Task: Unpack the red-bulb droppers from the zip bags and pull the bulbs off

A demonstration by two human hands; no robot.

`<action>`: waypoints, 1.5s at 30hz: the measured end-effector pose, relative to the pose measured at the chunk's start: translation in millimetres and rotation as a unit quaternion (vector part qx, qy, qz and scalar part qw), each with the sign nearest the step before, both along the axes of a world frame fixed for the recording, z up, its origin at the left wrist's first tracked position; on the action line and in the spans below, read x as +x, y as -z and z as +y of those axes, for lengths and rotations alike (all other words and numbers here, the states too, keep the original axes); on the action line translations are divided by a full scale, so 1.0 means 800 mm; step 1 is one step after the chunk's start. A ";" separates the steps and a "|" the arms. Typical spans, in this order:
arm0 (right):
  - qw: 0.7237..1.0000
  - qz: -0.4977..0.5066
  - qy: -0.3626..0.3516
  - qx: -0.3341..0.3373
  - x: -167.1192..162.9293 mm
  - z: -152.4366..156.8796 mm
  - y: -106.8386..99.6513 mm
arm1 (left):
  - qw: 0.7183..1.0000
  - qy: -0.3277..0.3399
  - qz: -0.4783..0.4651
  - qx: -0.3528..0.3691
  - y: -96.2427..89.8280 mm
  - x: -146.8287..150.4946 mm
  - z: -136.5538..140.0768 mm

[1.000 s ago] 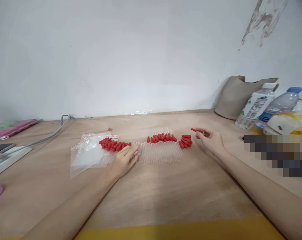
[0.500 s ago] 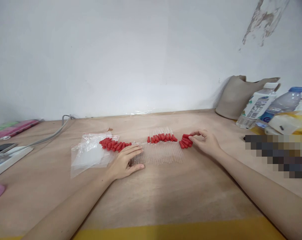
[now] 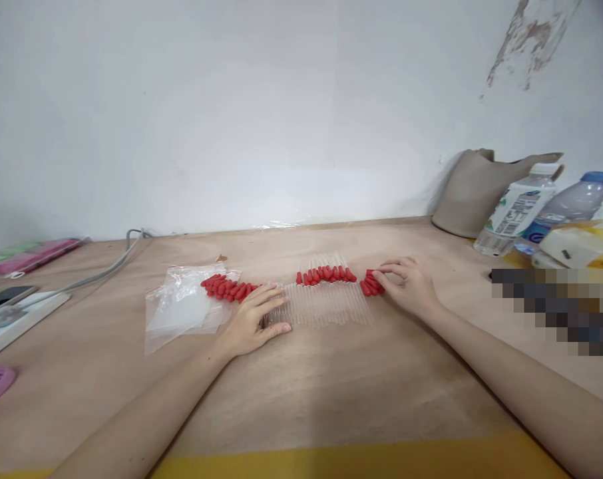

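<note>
A row of clear glass dropper tubes (image 3: 326,309) lies side by side on the table. Red rubber bulbs (image 3: 326,273) sit along the upper part of the row. My left hand (image 3: 256,316) rests over the row's left end, thumb and fingers apart, and hides some tubes. Beyond its fingertips a second band of red bulbs (image 3: 226,287) overlaps a clear zip bag. My right hand (image 3: 408,286) is at a small cluster of red bulbs (image 3: 370,286) off the row's right end; its thumb and index finger pinch one bulb, partly hidden.
Clear zip bags (image 3: 182,309) lie flat at left. Further left are a power strip (image 3: 32,319) with a grey cable (image 3: 106,271), a phone (image 3: 10,295) and pink packets (image 3: 36,256). A grey-brown bin (image 3: 466,193) and two bottles (image 3: 518,206) stand at back right.
My right hand has shifted slightly left, its fingertips further over the small cluster of red bulbs. My left hand stays on the tubes. The view has shifted a little.
</note>
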State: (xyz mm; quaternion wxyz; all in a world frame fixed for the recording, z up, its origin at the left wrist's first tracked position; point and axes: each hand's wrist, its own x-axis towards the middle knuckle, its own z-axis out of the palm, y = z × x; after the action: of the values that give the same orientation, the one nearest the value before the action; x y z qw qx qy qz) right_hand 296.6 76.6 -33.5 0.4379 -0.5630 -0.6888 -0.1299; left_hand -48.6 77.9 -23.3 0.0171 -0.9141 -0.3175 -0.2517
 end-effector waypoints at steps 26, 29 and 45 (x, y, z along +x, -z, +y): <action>0.998 0.051 0.018 -0.029 -0.056 0.006 -0.011 | 0.999 -0.028 -0.018 0.020 0.003 0.002 -0.002; 0.995 -0.034 -0.089 0.035 -0.062 -0.018 0.001 | 0.996 -0.035 -0.043 0.077 0.003 0.006 -0.005; 0.964 -0.132 -0.219 0.075 -0.098 -0.046 0.004 | 0.962 0.065 -0.006 0.266 0.000 0.043 -0.024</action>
State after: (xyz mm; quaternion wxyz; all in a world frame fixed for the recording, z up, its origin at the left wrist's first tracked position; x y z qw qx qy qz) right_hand 218.0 39.5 -36.9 0.4019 -0.3422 -0.8351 -0.1551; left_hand -14.3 58.4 -23.2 0.2413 -0.8937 -0.1792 -0.3332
